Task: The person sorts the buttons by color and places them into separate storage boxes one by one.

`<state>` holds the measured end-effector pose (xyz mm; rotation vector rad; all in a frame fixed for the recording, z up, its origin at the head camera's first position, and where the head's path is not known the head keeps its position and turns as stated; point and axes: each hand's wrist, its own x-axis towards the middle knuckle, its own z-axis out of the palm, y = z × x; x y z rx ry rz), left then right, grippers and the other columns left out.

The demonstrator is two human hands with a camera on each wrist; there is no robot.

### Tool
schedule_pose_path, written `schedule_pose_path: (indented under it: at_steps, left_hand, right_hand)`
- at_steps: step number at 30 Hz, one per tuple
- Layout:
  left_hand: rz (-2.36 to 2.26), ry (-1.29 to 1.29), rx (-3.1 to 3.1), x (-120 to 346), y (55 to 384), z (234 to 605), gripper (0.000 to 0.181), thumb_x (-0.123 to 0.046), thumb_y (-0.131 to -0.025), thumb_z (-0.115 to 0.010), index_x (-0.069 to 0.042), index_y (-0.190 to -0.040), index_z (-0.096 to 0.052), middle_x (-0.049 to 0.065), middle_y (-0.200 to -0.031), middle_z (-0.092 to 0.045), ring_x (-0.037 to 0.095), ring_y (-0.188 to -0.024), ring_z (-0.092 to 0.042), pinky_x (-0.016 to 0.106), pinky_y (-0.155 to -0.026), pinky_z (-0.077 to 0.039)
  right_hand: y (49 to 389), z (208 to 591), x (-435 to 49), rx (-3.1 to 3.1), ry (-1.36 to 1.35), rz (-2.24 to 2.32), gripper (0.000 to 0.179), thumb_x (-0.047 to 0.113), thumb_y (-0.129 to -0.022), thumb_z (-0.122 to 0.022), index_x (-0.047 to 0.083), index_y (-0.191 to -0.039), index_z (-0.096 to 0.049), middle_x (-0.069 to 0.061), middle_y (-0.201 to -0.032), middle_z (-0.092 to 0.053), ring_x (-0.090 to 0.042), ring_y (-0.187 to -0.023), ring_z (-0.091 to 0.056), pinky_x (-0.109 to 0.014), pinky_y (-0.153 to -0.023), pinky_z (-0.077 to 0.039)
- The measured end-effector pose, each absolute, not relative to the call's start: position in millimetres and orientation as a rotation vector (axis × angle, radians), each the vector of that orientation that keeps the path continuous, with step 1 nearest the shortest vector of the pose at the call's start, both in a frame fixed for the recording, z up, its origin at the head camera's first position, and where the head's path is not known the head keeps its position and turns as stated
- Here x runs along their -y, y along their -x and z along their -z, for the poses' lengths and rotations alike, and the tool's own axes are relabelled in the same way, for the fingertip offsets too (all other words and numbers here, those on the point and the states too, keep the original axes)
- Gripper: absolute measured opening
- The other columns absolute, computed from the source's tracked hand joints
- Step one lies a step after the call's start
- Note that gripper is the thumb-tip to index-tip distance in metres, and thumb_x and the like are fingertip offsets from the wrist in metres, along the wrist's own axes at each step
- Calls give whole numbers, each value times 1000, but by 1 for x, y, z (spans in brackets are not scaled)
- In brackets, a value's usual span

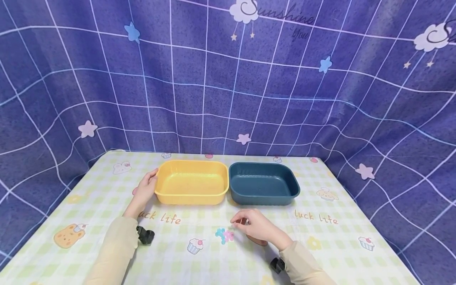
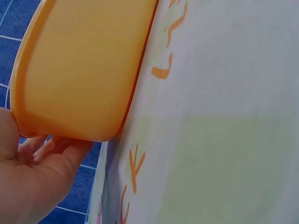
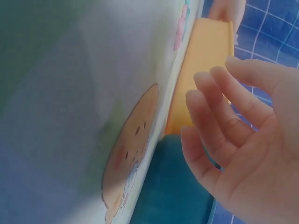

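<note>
Purple-blue curtain (image 1: 185, 91) is hanging behind a counter (image 1: 160, 257) that is wearing a green-and-white checked cloth. Small blue and pink pieces (image 1: 221, 233) are lying in a loose cluster on the cloth, just left of the right hand (image 1: 256, 226) and near its fingertips. That hand is holding nothing; its fingers are bending loosely, with a narrow gap beside the thumb. Farther back, a yellow bin (image 1: 192, 199) and a dark teal bin (image 1: 263, 200) are standing side by side. The left hand (image 1: 144, 190) is touching the yellow bin's left end; I cannot tell whether it is gripping the rim. Orange lettering (image 1: 315, 216) on the cloth is reading "luck life" twice, the left forearm partly covering one. Dark script (image 1: 285, 16) on the curtain is spelling "Sunshine" and "You".
</note>
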<state>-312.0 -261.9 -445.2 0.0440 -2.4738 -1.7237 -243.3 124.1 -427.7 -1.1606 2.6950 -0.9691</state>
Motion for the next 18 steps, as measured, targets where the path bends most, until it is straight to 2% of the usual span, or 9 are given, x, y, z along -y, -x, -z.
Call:
schedule_pose_path:
  at_steps: [10,18]
  left_hand:
    - [1738,-63,2466,263,313,446,52,-28,-104,-25,-5,-150,-16,24,-151,-25,38,-138,-28,52,-116,-19]
    - [1726,-49,2471,262,313,448,52,-27,-104,-24,-4,-149,-15,24,-152,-22,39,-138,-27,50,-114,-25]
  right_hand:
    - [244,430,-126,-2688,1150,917,11,11,-87,-65,8,-94,-71,2,-87,-69,0,-74,-55,-21,-71,-52]
    - [246,434,-126,-2695,1085,847,7,16,-86,-68,13,-86,-74,9,-79,-64,-4,-76,-56,-19,-74,-48]
